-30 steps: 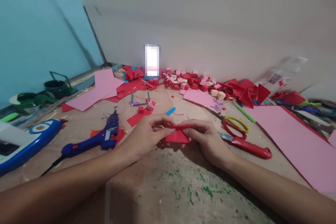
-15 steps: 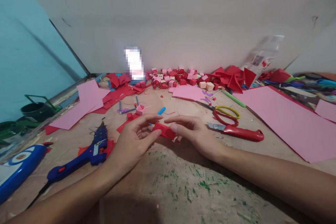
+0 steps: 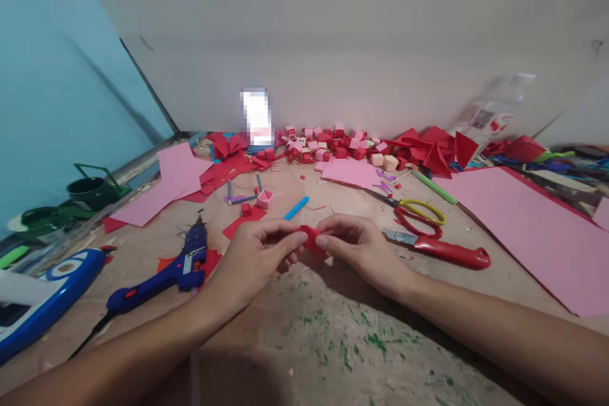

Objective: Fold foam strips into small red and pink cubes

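Observation:
A small folded red paper piece [image 3: 310, 238] is pinched between both hands, just above the stained tabletop [image 3: 333, 342]. My left hand [image 3: 254, 254] grips its left side with thumb and fingers closed. My right hand [image 3: 361, 247] closes on its right side, and most of the paper is hidden between the fingertips. A blue stick [image 3: 297, 207] lies just behind the hands.
A blue glue gun [image 3: 162, 273] lies to the left. Red-and-yellow scissors [image 3: 419, 212] and a red-handled knife [image 3: 440, 250] lie to the right. Pink sheets [image 3: 528, 228] cover the right side. Small red and pink paper cubes [image 3: 328, 143] line the wall beside a lit phone [image 3: 257, 115].
The red paper went from a wide flat triangle to a small compact piece squeezed between the fingertips. Both hands drew closer together. The camera view swung slightly.

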